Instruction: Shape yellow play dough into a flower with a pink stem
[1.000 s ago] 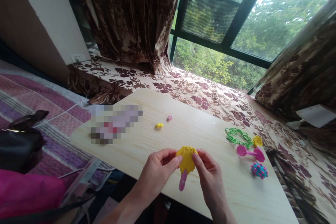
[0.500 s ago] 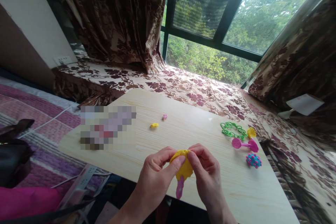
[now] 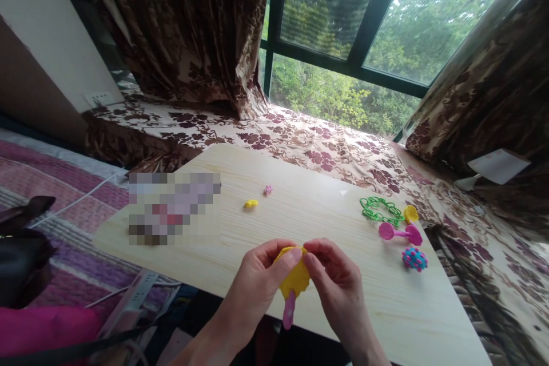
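Between my hands, over the table's near edge, is a flat yellow piece of modelling clay [image 3: 295, 280] with a wavy rim and a pink stem [image 3: 289, 311] pointing down toward me. My left hand [image 3: 261, 277] grips its upper left side, thumb laid across the front. At the upper right rim, my right hand [image 3: 332, 280] pinches the clay between thumb and fingers. The fingertips behind the clay are hidden. Farther off on the table lie a small yellow clay lump [image 3: 251, 204] and a small pink lump [image 3: 267, 190].
On the table's [image 3: 326, 211] right side are a green chain of rings [image 3: 380, 210], a yellow cup-like piece [image 3: 410, 214], a pink dumbbell shape [image 3: 400, 233] and a blue ball with pink dots [image 3: 414, 259]. A blurred-out item [image 3: 175, 209] lies left. A power strip [image 3: 143, 291] sits below the table.
The yellow clay and its pink stem have shifted slightly left and down. My right fingers have moved a little along the upper rim; both hands keep their grip.
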`<state>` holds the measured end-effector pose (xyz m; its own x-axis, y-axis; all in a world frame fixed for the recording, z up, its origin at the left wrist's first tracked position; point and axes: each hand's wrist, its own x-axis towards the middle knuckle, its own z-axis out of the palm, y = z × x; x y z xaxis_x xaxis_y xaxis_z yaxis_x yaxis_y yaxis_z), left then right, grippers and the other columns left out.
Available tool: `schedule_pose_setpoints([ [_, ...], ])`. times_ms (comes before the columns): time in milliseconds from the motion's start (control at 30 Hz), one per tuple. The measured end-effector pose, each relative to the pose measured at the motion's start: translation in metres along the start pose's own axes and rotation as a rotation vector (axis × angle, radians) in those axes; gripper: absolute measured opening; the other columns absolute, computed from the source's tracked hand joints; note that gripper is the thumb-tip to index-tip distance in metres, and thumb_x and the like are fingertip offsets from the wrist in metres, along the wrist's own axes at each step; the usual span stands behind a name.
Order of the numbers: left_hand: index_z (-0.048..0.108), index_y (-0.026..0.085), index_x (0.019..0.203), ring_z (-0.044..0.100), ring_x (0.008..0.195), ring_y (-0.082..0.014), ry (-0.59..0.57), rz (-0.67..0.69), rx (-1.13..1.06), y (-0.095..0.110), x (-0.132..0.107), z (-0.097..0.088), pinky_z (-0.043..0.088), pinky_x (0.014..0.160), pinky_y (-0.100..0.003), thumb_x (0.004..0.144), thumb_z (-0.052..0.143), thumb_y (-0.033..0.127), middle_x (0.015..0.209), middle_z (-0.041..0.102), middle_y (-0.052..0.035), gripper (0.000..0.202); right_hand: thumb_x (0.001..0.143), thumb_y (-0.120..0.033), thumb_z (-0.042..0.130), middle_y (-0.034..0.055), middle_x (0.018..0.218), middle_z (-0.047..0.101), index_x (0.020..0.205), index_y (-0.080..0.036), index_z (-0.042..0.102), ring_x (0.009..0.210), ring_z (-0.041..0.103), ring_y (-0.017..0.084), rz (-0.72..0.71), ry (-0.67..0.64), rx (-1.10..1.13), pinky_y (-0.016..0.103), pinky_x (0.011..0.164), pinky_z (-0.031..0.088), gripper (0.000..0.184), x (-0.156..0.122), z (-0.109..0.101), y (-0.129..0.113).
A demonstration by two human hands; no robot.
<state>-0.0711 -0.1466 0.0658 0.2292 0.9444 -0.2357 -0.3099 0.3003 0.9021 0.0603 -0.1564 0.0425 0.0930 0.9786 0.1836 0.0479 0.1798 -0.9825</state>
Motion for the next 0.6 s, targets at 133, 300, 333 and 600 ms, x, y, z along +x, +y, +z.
schedule_pose_setpoints([
  [133,0.066,0.015,0.090,0.048,0.057,-0.0107,-0.042,-0.033,-0.027,-0.003,0.000,-0.002,0.039,0.046,-0.019,0.077,0.055,0.035,0.064,0.058,-0.0010,0.026,0.077,-0.018,0.058,0.0039,0.078,0.059,0.083,-0.019,0.063,0.073,0.055,0.016,-0.102,-0.017,-0.084,0.027,0.062,0.046,0.008,-0.003,0.002,-0.006],
  [300,0.067,0.016,0.087,0.047,0.057,-0.0091,-0.023,-0.017,-0.075,-0.014,0.001,-0.005,0.037,0.047,-0.018,0.078,0.055,0.032,0.064,0.056,-0.0001,0.022,0.079,-0.014,0.055,0.0041,0.077,0.056,0.083,-0.018,0.063,0.069,0.055,0.015,-0.211,-0.025,-0.179,0.027,0.059,0.046,0.010,-0.006,0.006,-0.011],
  [333,0.067,0.016,0.086,0.047,0.059,-0.0092,-0.004,-0.011,-0.085,-0.016,0.001,-0.005,0.038,0.048,-0.018,0.077,0.056,0.032,0.065,0.057,-0.0004,0.021,0.079,-0.014,0.055,0.0040,0.076,0.056,0.082,-0.018,0.064,0.069,0.055,0.015,-0.228,-0.011,-0.206,0.027,0.059,0.046,0.010,-0.006,0.006,-0.011],
  [600,0.064,0.017,0.092,0.054,0.071,-0.0116,0.027,-0.005,-0.105,-0.017,0.000,-0.006,0.043,0.063,-0.020,0.079,0.055,0.031,0.079,0.064,-0.0021,0.022,0.080,-0.020,0.057,0.0061,0.088,0.061,0.102,-0.019,0.058,0.079,0.058,0.017,-0.060,-0.007,-0.118,0.030,0.069,0.049,0.022,-0.005,-0.005,0.008],
])
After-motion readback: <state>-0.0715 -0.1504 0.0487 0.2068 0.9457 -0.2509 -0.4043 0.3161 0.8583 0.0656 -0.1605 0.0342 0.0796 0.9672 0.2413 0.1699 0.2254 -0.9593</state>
